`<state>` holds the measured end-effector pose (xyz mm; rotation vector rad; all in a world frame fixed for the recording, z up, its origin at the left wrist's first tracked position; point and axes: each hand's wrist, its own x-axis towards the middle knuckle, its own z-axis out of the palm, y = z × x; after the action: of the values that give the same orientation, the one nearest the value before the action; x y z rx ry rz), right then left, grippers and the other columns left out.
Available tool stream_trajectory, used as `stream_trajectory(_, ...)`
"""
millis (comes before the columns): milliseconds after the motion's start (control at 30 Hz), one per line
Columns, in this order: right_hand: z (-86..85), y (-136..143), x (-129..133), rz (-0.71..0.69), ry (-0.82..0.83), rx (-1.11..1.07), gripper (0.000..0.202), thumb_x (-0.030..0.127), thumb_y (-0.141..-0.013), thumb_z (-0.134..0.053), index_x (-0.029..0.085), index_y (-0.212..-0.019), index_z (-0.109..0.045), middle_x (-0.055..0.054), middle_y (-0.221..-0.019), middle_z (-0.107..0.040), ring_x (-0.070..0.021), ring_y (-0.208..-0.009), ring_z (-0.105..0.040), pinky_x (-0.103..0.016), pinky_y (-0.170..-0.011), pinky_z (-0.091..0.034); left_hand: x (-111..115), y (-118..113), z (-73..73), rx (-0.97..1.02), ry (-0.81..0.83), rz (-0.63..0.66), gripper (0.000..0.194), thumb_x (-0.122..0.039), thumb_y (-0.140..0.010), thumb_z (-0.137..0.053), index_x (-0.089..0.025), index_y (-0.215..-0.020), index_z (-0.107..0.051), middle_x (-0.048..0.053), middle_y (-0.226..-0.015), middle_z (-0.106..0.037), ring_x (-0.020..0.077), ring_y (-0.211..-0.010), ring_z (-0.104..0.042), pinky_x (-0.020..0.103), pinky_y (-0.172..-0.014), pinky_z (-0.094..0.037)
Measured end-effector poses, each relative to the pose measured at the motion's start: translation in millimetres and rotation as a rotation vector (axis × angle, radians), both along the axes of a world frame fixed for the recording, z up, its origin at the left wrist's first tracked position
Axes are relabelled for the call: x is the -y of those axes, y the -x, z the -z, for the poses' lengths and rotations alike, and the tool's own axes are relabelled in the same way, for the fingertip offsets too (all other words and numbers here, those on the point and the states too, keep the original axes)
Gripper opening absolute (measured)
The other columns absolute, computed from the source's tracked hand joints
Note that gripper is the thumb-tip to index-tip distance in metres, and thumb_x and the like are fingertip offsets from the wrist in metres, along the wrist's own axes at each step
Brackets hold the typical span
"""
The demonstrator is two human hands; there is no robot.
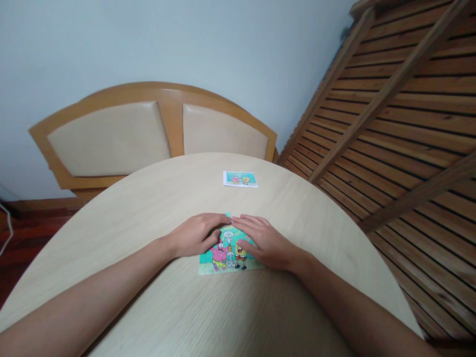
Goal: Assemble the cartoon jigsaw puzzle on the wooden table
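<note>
On the table [159, 198], both hands, loosely open, touch the puzzle [219, 258].

Both hands [233, 237] angled inward, fingers together

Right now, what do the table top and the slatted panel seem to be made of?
The table top looks like pale wood or wood-look laminate, smooth and matt, with fine grain lines. The slatted panel looks like brown wood, given its knots and grain; any varnish is unclear.
</note>
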<state>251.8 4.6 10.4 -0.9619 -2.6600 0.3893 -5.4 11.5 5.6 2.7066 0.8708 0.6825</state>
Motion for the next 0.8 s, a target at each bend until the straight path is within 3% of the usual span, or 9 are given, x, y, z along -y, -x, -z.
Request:
stream_trajectory(133, 1.1, -10, -7, 0.092, -0.057, 0.039, 0.042, 0.039, -0.103, -0.046, 0.021, -0.14, -0.057, -0.008, -0.148, -0.055, -0.0284, -0.14, -0.045, -0.05, -0.114, -0.035, 2, 3, -4.1, -0.013, -0.006, 0.096, 0.03, -0.025, -0.094, -0.051, -0.018, -0.122, -0.06, 0.01, -0.119, -0.069, 0.0243, -0.11, -0.065, 0.042, -0.099, -0.052)
stream_trajectory(233, 1.0, -20, -15, 0.154, -0.107, 0.026, 0.033, 0.032, -0.099, -0.054, 0.021, -0.129, -0.066, -0.009, -0.136, -0.065, -0.0277, -0.129, -0.056, -0.047, -0.108, -0.042, 3, 4, -6.9, -0.053, -0.039, 0.172, 0.029, -0.032, -0.096, -0.054, -0.02, -0.119, -0.066, 0.011, -0.122, -0.068, 0.0252, -0.112, -0.065, 0.042, -0.1, -0.052)
stream_trajectory(433, -3.9, -31, -23, 0.117, -0.084, -0.078, 0.014, 0.022, -0.094, -0.061, 0.022, -0.097, -0.075, -0.005, -0.102, -0.077, -0.0222, -0.099, -0.069, -0.038, -0.093, -0.052, 1, 10, -11.3, -0.073, -0.095, 0.147, 0.025, -0.031, -0.097, -0.05, -0.02, -0.104, -0.071, 0.01, -0.116, -0.071, 0.0239, -0.106, -0.067, 0.041, -0.094, -0.055)
stream_trajectory(533, -5.5, -31, -22, 0.038, -0.011, -0.135, 0.015, 0.018, -0.093, -0.061, 0.024, -0.096, -0.075, -0.003, -0.1, -0.077, -0.02, -0.097, -0.07, -0.035, -0.092, -0.052, 2, 11, -12.4, -0.065, -0.095, 0.119, 0.025, -0.031, -0.097, -0.049, -0.018, -0.097, -0.071, 0.009, -0.111, -0.072, 0.0234, -0.102, -0.067, 0.041, -0.091, -0.056)
stream_trajectory(633, -4.8, -31, -21, 0.002, 0.054, -0.17, 0.021, 0.014, -0.093, -0.058, 0.024, -0.099, -0.075, -0.002, -0.102, -0.077, -0.0183, -0.098, -0.07, -0.033, -0.092, -0.052, 5, 9, -11.9, -0.064, -0.075, 0.124, 0.026, -0.033, -0.097, -0.05, -0.018, -0.105, -0.069, 0.01, -0.111, -0.072, 0.0235, -0.103, -0.068, 0.041, -0.093, -0.056)
stream_trajectory(800, -6.6, -36, -21, 0.056, 0.051, -0.163, 0.026, 0.012, -0.09, -0.057, 0.022, -0.109, -0.072, -0.005, -0.109, -0.075, -0.0194, -0.102, -0.069, -0.035, -0.093, -0.052, 8, 6, -10.3, -0.075, -0.052, 0.135, 0.028, -0.035, -0.095, -0.052, -0.019, -0.11, -0.069, 0.01, -0.119, -0.071, 0.0252, -0.11, -0.067, 0.043, -0.096, -0.055)
